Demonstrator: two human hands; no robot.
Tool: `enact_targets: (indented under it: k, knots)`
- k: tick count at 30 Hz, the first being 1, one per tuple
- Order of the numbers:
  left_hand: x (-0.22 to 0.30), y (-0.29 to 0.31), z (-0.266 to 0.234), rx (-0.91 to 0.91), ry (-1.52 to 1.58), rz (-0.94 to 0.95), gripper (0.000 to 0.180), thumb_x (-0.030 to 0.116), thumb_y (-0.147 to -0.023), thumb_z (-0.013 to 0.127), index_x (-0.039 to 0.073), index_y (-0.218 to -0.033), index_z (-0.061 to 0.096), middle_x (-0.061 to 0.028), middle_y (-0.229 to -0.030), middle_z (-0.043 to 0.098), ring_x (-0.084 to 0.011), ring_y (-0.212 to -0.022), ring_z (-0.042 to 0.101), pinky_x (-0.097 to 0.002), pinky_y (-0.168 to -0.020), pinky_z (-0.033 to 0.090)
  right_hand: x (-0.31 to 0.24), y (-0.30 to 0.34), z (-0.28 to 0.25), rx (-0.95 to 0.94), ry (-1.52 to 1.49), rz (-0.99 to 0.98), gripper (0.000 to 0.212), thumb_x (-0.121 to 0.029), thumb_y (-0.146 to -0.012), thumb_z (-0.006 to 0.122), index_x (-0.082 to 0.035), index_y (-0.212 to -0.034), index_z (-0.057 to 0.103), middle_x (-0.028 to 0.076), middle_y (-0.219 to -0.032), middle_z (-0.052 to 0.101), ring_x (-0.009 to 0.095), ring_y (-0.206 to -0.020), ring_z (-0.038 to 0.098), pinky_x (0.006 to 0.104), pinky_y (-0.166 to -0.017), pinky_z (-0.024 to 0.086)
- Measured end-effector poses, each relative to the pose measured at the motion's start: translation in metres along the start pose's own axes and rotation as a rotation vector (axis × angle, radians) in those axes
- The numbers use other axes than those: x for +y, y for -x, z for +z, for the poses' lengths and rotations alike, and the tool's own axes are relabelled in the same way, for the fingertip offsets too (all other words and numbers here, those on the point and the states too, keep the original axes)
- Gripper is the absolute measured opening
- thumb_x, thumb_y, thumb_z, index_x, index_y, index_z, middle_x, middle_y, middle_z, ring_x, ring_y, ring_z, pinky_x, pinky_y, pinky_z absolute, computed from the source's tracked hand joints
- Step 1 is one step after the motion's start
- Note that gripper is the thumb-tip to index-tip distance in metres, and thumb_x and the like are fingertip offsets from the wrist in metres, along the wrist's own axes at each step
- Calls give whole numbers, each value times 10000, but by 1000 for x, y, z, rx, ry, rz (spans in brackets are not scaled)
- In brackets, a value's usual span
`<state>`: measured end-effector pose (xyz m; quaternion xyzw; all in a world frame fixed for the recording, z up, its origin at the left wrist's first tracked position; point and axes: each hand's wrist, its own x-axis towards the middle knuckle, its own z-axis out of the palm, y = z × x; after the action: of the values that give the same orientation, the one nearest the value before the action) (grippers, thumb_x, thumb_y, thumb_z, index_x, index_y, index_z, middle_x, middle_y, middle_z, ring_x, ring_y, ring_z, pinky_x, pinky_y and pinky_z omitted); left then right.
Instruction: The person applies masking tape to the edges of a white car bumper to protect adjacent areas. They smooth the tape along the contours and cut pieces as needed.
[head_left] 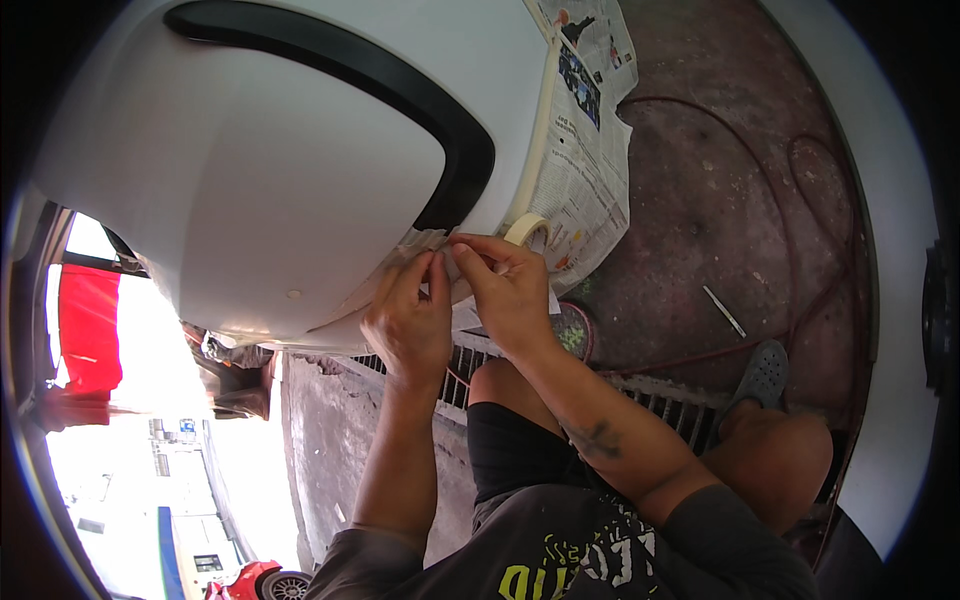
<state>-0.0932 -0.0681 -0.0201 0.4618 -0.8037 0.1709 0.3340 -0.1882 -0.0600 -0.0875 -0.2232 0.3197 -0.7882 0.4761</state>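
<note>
Masking tape (527, 229) sits just right of our hands, by the white car panel's (300, 170) lower edge. Our left hand (408, 322) and right hand (505, 285) pinch its strip; we judge pressing it down comes next, beside the newspaper (585, 150).

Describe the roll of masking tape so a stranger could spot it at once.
Start at the big white car panel and follow its newspaper-covered edge down. The tape roll sits just beyond the right hand: a small beige ring, the only round thing among flat paper.
</note>
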Motion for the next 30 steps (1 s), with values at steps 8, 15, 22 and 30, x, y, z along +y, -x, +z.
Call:
enact_targets:
  k: [8,15,22,30]
  knots:
    - [-5,-8,-2,79,136,-92,91,122,-865,888,59,-896,830,-67,-853,800,-204,-659,736,-322,-628,579,-3,3,-2,23,220,-50,261,-209,-987,760,-17,-1152,824,46,-805,725,129,-743,632,309,-687,498]
    - [-3,-9,-2,88,165,-159,83,90,-848,895,46,-874,829,-67,-865,814,-187,-702,759,-314,-672,601,-8,18,0,72,903,-617,338,-224,-964,709,-69,-1253,792,136,-847,657,294,-840,606,452,-861,397]
    - [6,-5,-3,14,125,-221,180,177,-858,914,46,-823,795,-71,-757,775,-178,-622,720,-310,-612,547,-6,3,-13,172,792,-730,320,-88,-975,662,-66,-1271,781,94,-903,689,274,-822,583,424,-854,382]
    - [7,-15,3,39,91,-133,258,237,-825,950,58,-775,770,-55,-659,729,-173,-555,687,-315,-556,513,-10,-11,-26,126,760,-778,265,-121,-888,721,-135,-1136,814,81,-869,679,286,-831,617,448,-822,371]
